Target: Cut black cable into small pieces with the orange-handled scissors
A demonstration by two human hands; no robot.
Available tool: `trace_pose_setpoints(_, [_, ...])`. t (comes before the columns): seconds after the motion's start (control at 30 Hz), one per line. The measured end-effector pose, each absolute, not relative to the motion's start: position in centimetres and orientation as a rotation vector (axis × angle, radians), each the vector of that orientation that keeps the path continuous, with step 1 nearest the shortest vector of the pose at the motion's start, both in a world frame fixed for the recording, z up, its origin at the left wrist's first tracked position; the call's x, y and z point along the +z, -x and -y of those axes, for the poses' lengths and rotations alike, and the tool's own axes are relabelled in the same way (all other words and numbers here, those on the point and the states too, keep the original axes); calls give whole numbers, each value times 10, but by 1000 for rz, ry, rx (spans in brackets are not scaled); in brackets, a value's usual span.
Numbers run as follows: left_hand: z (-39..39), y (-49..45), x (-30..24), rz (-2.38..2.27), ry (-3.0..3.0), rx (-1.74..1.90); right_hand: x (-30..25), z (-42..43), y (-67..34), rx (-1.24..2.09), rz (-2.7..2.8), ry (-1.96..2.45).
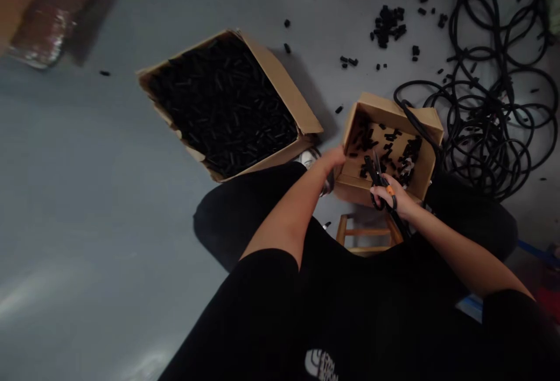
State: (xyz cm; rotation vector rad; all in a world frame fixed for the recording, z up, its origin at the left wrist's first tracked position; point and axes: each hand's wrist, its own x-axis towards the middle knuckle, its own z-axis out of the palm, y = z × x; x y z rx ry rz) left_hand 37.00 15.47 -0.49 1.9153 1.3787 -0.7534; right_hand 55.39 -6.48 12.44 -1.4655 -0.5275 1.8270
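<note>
Scissors [375, 174] in right hand [391, 195], blades lost among black pieces [387, 150]

Grey floor [96, 206] passable left of large carton [280, 89]; black hose coils [485, 118] block small box [385, 107] rightward.

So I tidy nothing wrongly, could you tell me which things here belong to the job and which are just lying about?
In use:
black scissors with orange detail
right hand
small cardboard box of black pieces
left hand

Lying about:
large cardboard box of black pieces
coiled black cable
loose black pieces on grey floor
</note>
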Motion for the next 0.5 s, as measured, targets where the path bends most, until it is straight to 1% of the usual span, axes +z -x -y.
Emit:
trace_pose_setpoints(0.23, [-271,-374,-48,-1613,-1899,-725,129,66,-580,1952,538,1470])
trace_pose_setpoints(0.37, [-332,-382,-93,-1656,-1874,-694,124,60,-598,1966,423,1611])
trace_pose_setpoints(0.5, [-367,-395,-141,-1608,-1863,-724,121,47,-614,1939,475,1756])
